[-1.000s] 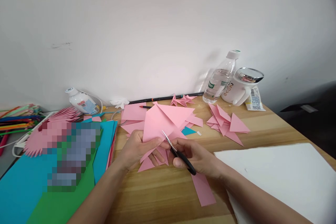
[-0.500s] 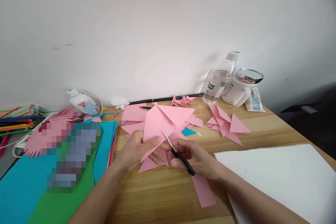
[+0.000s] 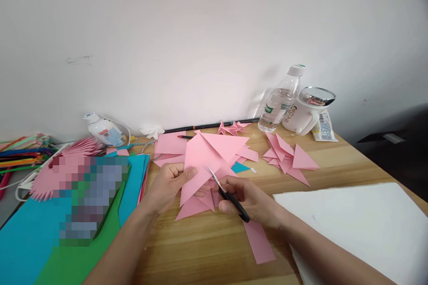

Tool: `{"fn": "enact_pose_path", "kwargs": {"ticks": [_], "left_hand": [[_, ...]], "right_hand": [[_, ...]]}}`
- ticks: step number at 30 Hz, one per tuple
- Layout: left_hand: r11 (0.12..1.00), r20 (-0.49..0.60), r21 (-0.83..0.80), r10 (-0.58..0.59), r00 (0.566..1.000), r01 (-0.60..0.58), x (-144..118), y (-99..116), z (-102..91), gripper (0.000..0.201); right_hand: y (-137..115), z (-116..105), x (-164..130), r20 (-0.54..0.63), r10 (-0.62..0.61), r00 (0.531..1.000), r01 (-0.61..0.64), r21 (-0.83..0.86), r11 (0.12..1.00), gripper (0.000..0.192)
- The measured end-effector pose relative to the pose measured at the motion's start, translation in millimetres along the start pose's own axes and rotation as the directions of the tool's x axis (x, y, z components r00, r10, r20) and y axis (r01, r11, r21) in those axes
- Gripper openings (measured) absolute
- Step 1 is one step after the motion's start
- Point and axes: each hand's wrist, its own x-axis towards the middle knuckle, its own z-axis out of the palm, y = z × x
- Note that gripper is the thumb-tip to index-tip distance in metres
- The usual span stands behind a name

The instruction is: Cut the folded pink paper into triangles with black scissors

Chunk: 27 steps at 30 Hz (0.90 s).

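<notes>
My left hand (image 3: 169,184) pinches the left edge of a folded pink paper sheet (image 3: 203,160), holding it up over the wooden table (image 3: 207,249). In my right hand (image 3: 249,200) are black-handled scissors (image 3: 224,191); their blades point up and left into the lower edge of that sheet. More pink scraps lie under both hands, and a pink strip (image 3: 259,240) rests on the table by my right wrist.
A heap of pink triangles (image 3: 287,156) lies at the right, with a water bottle (image 3: 279,100) and a white mug (image 3: 306,113) behind. White sheet (image 3: 351,222) front right. Blue and green paper (image 3: 50,240) at left, glue bottle (image 3: 102,129), coloured sticks (image 3: 23,151).
My left hand has slid up along the pink sheet's left edge and the sheet has turned slightly. The scissors stay at nearly the same spot.
</notes>
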Motion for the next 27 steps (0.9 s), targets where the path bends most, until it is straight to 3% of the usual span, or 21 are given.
{"fn": "enact_pose_path", "kwargs": {"ticks": [27], "left_hand": [[0.995,-0.018,0.093,0.033,0.999,-0.031,-0.6,-0.1,-2.6,0.024]], "right_hand": [[-0.6,-2.2,-2.7,0.028,0.001,1.0,0.0,-0.037,0.999,0.031]]}}
